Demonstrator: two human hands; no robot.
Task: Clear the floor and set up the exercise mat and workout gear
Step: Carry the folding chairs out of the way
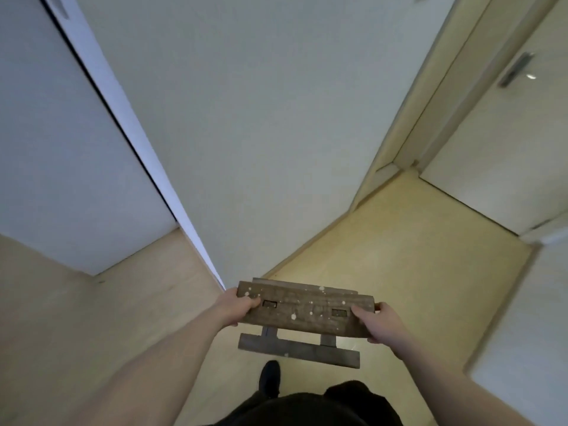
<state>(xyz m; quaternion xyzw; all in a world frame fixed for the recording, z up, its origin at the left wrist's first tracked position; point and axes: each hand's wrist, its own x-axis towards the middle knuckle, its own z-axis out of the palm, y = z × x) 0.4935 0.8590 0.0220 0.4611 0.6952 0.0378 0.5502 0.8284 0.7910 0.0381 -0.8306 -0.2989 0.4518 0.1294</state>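
A small dark wooden stool (pixel 304 313) with white paint specks hangs above the floor, carried between both hands. My left hand (pixel 235 305) grips its left end, thumb over the seat top. My right hand (pixel 376 322) grips the right end the same way. The stool's lower crossbar (pixel 298 348) and two short legs show beneath the seat. No mat or workout gear is in view.
A white wall corner (pixel 215 269) juts toward me just beyond the stool. Yellowish floor (pixel 399 256) runs to the right toward a closed white door (pixel 507 133) with a metal handle. Another white wall stands at the left. My dark-socked foot (pixel 270 378) is below the stool.
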